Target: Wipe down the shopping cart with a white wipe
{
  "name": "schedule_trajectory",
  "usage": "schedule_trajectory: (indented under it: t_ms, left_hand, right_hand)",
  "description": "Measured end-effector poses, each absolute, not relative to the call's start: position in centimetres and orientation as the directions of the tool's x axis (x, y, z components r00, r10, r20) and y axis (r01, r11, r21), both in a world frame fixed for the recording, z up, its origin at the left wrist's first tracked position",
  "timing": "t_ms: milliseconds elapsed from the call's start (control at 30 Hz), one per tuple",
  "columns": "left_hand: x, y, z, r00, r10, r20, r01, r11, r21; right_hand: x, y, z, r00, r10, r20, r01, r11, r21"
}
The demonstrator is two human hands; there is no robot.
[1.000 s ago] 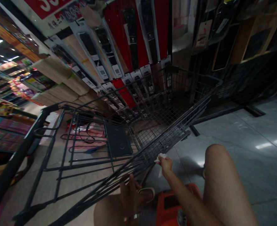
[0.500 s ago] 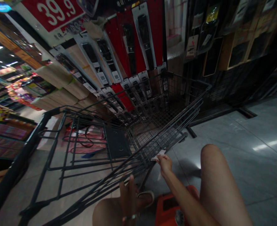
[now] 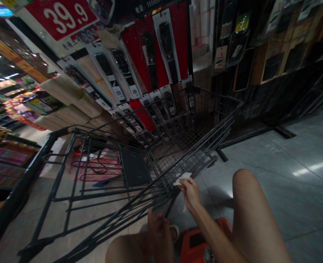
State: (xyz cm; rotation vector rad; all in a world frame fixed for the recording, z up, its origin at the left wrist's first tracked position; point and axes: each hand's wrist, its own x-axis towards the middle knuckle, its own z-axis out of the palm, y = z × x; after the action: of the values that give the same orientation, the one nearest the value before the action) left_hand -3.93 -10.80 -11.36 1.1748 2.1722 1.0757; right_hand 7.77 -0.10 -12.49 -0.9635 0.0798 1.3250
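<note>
Hands apart, our right hand (image 3: 190, 190) pinches a white tissue (image 3: 182, 179) against the shopping cart's (image 3: 178, 160) side; our left hand (image 3: 158, 226), fingers loosely spread, hovers near its lower bars.

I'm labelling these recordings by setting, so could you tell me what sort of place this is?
It looks like a shop, probably a supermarket: there is a wire shopping cart, packaged goods hanging on a display, and a red price sign reading 39.9.

Lower centre, the right hand (image 3: 189, 189) pinches a white tissue (image 3: 182, 179) against the shopping cart (image 3: 139, 166); upper left, a "39.9" price sign (image 3: 65, 16).
</note>
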Motion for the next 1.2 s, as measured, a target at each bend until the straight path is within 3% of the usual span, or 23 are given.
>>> schedule_trajectory:
  t_ms: [67,167,267,367,767,967,1200]
  left_hand:
    - [-3.4,-10.8,-10.7,-0.517,0.856,-0.003,0.506,0.308,0.806]
    - [-3.1,-10.4,-9.5,-0.347,0.93,0.12,0.635,0.14,0.76]
    - [-3.0,-9.7,-8.6,-0.151,0.937,0.314,0.795,-0.074,0.602]
    - [-2.5,-8.9,-8.5,-0.048,0.912,0.407,0.879,-0.155,0.452]
    - [-1.7,-8.2,-10.5,0.095,0.928,0.36,0.954,-0.189,0.234]
    - [-2.3,-7.7,-10.7,0.1,0.906,0.412,0.953,-0.207,0.223]
    - [-1.9,-7.4,-10.2,0.092,0.902,0.422,0.963,-0.189,0.194]
  right_hand:
    - [7.7,-0.4,-11.6,0.27,0.811,-0.519,-0.852,-0.05,-0.522]
    - [7.8,-0.9,-10.8,0.253,0.83,-0.497,-0.869,-0.03,-0.493]
    - [7.9,-1.4,-10.6,0.258,0.814,-0.521,-0.876,-0.031,-0.482]
    - [7.9,-1.5,-11.0,0.291,0.792,-0.537,-0.852,-0.041,-0.522]
    - [7.3,-0.2,-14.9,0.452,0.697,-0.557,-0.712,-0.095,-0.696]
    - [8.3,0.5,-16.7,0.504,0.652,-0.566,-0.665,-0.124,-0.736]
    - [8.8,0.8,-17.9,0.52,0.695,-0.497,-0.602,-0.115,-0.79]
